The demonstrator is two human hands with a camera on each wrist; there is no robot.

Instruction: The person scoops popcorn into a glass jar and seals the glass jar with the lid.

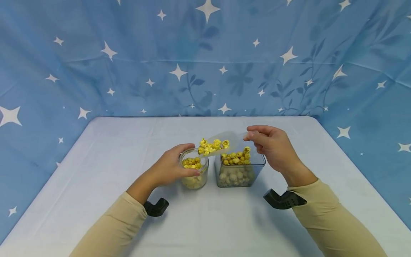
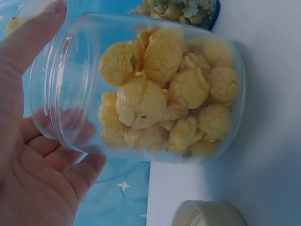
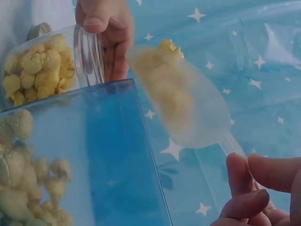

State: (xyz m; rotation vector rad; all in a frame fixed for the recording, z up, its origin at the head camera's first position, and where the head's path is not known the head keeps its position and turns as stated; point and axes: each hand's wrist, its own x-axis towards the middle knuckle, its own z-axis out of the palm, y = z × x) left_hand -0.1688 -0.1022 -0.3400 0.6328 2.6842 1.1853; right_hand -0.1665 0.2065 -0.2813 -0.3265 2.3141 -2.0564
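Note:
My left hand (image 1: pixel 174 165) grips a clear jar (image 2: pixel 70 84) near its rim, thumb on one side and fingers round the other. Yellow popcorn (image 2: pixel 141 99) fills much of the jar. In my right hand (image 1: pixel 269 144) the handle of a translucent scoop (image 3: pixel 202 113) is pinched between thumb and fingers. Several popcorn pieces (image 1: pixel 212 145) lie in the scoop, whose front end is over the jar's mouth in the head view. Right of the jar stands a bluish see-through box (image 1: pixel 236 176) holding more popcorn (image 1: pixel 237 158), partly below the scoop.
A white cloth covers the table (image 1: pixel 112 153), with a blue star-patterned curtain (image 1: pixel 205 64) behind it. A pale round lid-like piece (image 2: pixel 204 214) lies beyond the jar in the left wrist view. Black wrist devices (image 1: pixel 284 200) sit on both sleeves.

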